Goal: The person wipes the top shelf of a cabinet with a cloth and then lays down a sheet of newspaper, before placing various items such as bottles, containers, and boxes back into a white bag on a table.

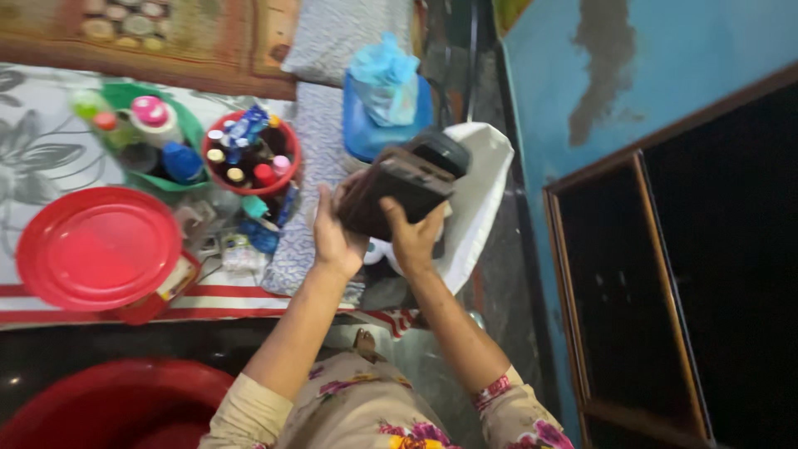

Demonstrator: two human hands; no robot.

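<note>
Both forearms are bare from the elbow down to the hands: left hand, right hand. No rings, bangles or watch can be made out on either wrist, though the picture is soft there. The garment is a pale beige, loose-fitting top printed with pink and magenta flowers and some yellow-orange blooms. Its sleeves end near the elbows. The left sleeve looks mostly plain beige at its cuff; the right sleeve has a narrow red-and-pink patterned band along its edge.
</note>
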